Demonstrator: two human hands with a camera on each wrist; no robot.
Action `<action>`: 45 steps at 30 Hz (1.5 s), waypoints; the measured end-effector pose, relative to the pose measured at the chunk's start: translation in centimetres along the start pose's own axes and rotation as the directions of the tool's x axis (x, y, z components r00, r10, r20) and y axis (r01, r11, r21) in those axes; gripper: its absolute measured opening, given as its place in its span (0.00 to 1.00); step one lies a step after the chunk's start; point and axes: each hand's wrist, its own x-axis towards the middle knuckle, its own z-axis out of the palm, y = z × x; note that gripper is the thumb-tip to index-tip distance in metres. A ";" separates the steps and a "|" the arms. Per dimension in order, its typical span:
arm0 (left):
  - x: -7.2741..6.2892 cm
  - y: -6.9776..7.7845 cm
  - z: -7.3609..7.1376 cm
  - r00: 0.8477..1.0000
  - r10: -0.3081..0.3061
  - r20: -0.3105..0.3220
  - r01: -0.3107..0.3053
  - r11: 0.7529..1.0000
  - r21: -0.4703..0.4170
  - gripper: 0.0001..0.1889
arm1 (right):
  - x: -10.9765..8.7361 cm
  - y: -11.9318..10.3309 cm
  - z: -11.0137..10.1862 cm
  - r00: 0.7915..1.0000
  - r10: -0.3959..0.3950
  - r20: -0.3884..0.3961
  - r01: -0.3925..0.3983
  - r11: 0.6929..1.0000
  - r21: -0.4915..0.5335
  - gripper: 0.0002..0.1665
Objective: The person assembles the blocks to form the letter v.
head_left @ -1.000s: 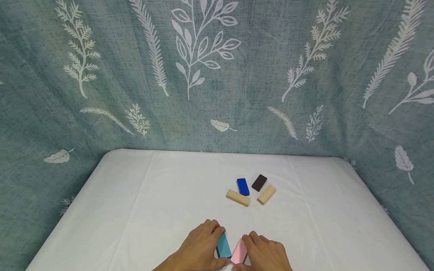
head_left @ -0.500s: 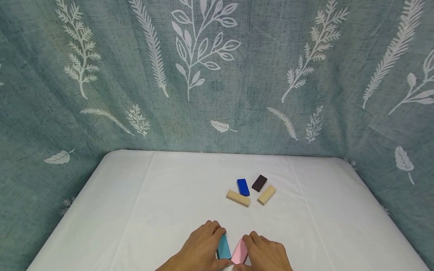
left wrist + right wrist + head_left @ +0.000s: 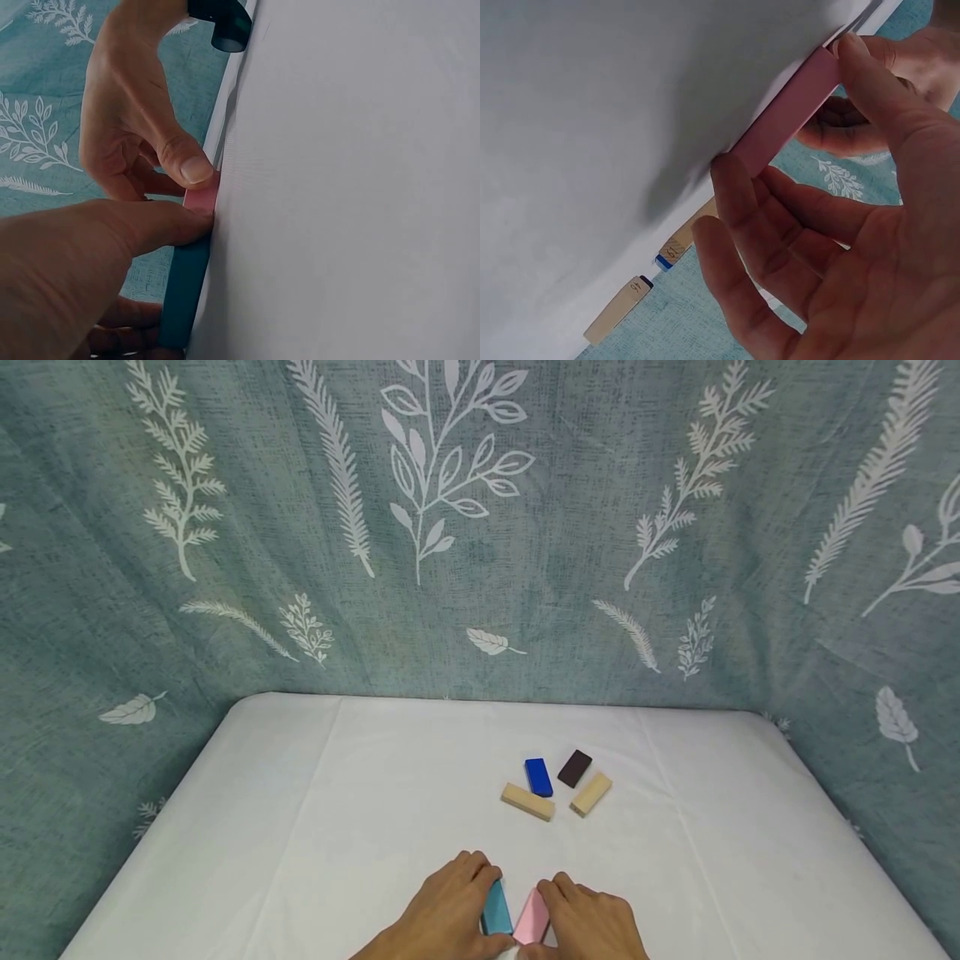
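At the near edge of the white table, my left hand (image 3: 447, 910) grips a teal rectangular block (image 3: 497, 910) lengthwise, thumb at its near end and fingers at its far end. My right hand (image 3: 591, 920) holds a pink block (image 3: 532, 917) the same way; the right wrist view shows thumb and fingertips at opposite ends of the pink block (image 3: 786, 112). The near ends of the two blocks come together, while their far ends spread apart in a V. In the left wrist view the teal block (image 3: 184, 292) lies low on the cloth, partly covered by the thumb.
Farther back on the white-covered table (image 3: 375, 793) lie a blue block (image 3: 538, 777), a dark brown block (image 3: 574, 768) and two plain wooden blocks, one at left (image 3: 528, 802) and one at right (image 3: 591, 795). A green leaf-patterned curtain (image 3: 480, 527) hangs behind.
Both hands keep their grip on the blocks. The left hand and teal block have shifted very slightly right and nearer; the right hand is almost still.
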 end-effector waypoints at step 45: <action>-0.2 0.1 0.5 0.998 0.008 -0.065 -0.006 1.000 0.029 0.32 | 0.3 0.0 -0.2 0.999 0.029 0.041 -0.032 0.996 0.078 0.38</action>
